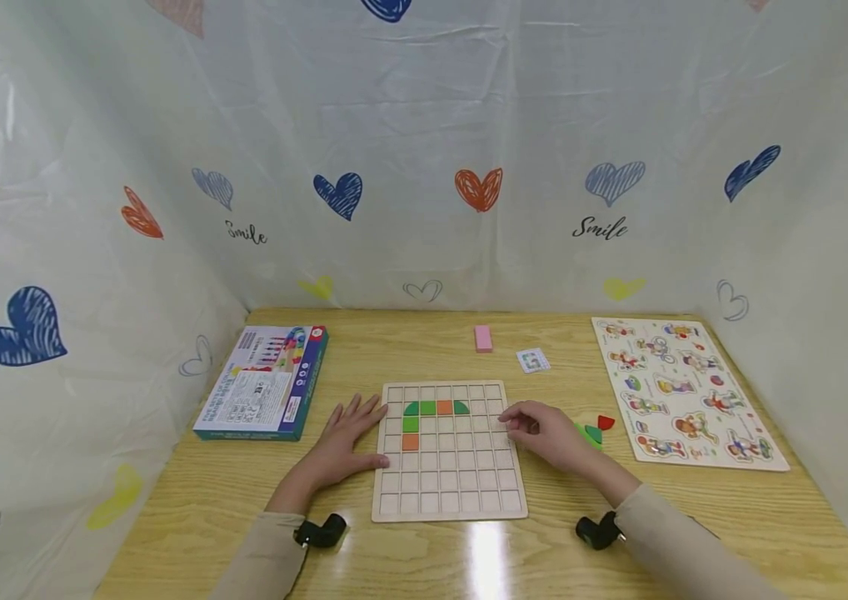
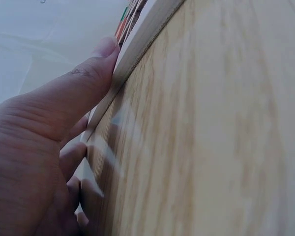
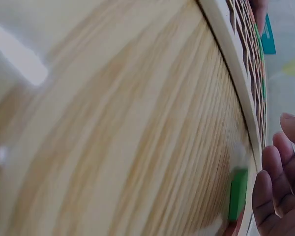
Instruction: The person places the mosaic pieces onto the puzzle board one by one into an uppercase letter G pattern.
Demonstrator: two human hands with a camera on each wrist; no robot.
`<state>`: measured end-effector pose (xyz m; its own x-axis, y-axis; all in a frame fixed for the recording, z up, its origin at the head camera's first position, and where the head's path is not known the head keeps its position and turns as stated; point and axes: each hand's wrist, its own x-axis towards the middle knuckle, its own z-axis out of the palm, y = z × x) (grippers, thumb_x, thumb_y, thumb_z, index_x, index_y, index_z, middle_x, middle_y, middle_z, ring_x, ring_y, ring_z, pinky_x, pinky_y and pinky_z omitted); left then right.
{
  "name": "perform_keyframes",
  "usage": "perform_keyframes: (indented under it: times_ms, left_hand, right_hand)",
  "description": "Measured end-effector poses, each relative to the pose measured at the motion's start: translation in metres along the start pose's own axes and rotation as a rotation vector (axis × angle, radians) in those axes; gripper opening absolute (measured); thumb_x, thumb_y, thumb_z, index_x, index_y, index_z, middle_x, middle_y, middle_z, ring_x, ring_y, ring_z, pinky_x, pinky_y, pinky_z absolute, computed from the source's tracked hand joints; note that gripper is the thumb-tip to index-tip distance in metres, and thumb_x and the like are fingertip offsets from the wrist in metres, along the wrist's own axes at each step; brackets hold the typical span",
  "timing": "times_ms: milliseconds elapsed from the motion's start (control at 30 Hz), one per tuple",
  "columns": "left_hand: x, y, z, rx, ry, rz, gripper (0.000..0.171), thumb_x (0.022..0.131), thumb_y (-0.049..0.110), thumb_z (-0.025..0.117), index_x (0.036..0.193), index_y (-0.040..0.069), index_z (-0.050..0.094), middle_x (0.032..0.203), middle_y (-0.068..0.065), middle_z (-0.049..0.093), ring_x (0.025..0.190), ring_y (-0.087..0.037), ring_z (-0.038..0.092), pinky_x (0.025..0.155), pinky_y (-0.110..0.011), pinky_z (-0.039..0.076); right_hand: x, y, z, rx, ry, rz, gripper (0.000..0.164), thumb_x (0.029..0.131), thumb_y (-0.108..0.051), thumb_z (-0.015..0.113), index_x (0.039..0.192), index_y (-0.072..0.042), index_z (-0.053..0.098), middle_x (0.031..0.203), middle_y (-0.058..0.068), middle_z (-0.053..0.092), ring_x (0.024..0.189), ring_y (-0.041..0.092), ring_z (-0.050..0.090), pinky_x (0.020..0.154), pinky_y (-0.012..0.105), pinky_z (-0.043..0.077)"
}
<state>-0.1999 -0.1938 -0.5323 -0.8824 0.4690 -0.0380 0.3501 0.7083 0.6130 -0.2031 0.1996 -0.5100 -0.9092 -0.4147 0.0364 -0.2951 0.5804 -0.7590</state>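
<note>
A wooden grid board point(image 1: 450, 505) lies on the table. In its upper left cells sit several pieces, green squares point(image 1: 427, 407), orange squares point(image 1: 444, 407) and rounded dark green corners point(image 1: 461, 407). My left hand point(image 1: 341, 446) rests at the board's left edge with fingers spread; in the left wrist view its thumb point(image 2: 105, 47) touches the rim. My right hand point(image 1: 547, 433) hovers at the right edge, fingers loosely bent, and no piece shows in it. Beside this hand lie loose pieces, a red one point(image 1: 606, 422) and green ones point(image 1: 593, 434), partly hidden behind it.
On the left lies a flat puzzle box point(image 1: 262, 383). A pink block point(image 1: 483, 338) and a small pattern card point(image 1: 533, 360) are beyond the board. At the right is a picture puzzle board point(image 1: 690, 390). A curtain with hearts point(image 1: 424, 250) surrounds the table.
</note>
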Motion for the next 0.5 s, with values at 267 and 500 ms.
perform_keyframes:
  times_ms: [267,500]
  left_hand:
    - [0.000,0.000,0.000,0.001,-0.003,-0.005,0.090,0.087,0.051,0.076,0.159,0.014,0.038,0.168,-0.009,0.021,0.156,-0.037,0.003,0.124,-0.056,-0.005]
    - [0.000,-0.003,0.001,0.001,0.008,0.011,0.090,0.087,0.051,0.076,0.159,0.013,0.038,0.168,-0.009,0.022,0.156,-0.037,0.004,0.124,-0.055,-0.006]
  right_hand:
    - [-0.019,0.018,-0.023,-0.058,0.033,0.034,0.023,0.095,-0.008,0.072,0.117,-0.009,0.072,0.096,-0.004,0.068,0.082,0.008,0.059,0.069,0.025,0.051]
    - [-0.029,0.021,-0.032,-0.138,0.000,0.049,0.027,0.092,-0.014,0.076,0.119,-0.012,0.073,0.108,-0.002,0.071,0.082,0.009,0.055,0.070,0.025,0.048]
